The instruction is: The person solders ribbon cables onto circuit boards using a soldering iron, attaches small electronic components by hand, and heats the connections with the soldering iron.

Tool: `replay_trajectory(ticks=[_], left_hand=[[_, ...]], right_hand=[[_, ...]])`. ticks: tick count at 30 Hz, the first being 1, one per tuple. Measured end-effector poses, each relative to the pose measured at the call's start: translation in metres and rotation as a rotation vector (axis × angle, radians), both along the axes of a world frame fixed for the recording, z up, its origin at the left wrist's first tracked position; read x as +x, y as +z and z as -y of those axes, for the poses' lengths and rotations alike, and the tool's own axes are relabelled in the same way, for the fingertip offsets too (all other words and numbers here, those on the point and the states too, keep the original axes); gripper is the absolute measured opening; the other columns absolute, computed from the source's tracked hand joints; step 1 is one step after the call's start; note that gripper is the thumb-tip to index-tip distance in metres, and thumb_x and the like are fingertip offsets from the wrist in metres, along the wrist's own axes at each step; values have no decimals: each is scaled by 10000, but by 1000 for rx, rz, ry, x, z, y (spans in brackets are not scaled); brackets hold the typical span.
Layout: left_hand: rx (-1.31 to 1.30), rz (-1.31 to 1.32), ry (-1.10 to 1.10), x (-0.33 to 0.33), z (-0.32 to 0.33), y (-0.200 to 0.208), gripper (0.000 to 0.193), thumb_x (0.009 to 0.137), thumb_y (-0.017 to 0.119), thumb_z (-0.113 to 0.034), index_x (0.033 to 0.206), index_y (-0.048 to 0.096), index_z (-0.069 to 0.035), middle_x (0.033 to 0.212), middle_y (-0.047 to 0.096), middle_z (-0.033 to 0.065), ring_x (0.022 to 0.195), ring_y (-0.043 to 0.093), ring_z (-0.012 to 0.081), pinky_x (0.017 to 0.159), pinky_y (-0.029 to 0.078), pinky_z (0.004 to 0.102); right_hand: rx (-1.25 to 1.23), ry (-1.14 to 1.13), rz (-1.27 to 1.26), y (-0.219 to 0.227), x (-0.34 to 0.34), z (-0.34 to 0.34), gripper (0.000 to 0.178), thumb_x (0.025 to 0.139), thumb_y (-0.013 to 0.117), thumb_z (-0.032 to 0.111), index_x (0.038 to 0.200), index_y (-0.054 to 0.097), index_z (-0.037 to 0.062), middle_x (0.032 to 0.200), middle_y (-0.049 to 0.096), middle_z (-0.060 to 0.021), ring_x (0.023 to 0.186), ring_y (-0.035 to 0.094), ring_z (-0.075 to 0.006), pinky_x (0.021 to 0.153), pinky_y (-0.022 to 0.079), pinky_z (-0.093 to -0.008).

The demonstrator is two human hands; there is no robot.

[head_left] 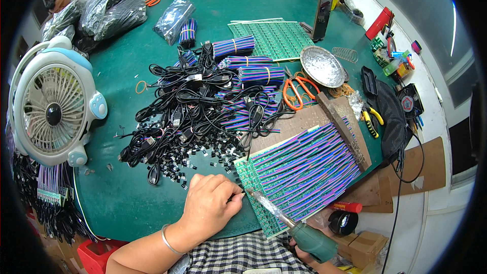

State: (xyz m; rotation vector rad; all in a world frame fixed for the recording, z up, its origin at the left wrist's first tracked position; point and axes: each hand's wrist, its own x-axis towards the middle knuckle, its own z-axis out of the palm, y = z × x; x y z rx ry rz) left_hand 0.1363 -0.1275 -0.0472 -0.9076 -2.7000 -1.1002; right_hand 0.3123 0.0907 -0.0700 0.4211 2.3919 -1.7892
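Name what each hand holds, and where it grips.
The right hand holds a soldering iron by its green handle. The left hand pinches something small at the circuit board's edge; what it is cannot be told.

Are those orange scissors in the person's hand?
No. The orange scissors lie on the green table beside a metal dish, far from both hands; the right hand holds a soldering iron.

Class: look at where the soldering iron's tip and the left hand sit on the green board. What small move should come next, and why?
Probably touch the soldering iron tip to the board edge pad beside the left hand: the tip hovers at that corner, and the fingers seem to pinch something there.
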Motion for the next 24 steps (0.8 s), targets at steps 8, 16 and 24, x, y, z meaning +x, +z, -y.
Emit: replay_trajectory(ticks=[8,16,24], left_hand=[[39,-6,12,-3,0,2,126,648,715,-84,688,598,-104,682,570,9,648,546,194,650,354,342],[59,2,-26,-1,-1,0,136,654,727,-89,700,601,-109,681,568,8,643,545,192,653,354,337],[189,96,50,-1,19,0,128,669,709,-57,716,598,-99,719,585,24,644,554,192,636,378,329]], right_hand=[[27,-219,-168,-23,26,-21,560,841,583,456,1172,486,15,798,590,-18,691,547,-98,597,445,-244],[268,-334,-572,51,-55,-59,418,861,454,146,1237,454,-36,1057,593,-108,689,542,-112,596,455,-240],[246,-454,-819,86,-172,-58,267,886,575,95,1109,545,-48,985,637,-87,703,584,-101,650,482,-257]])
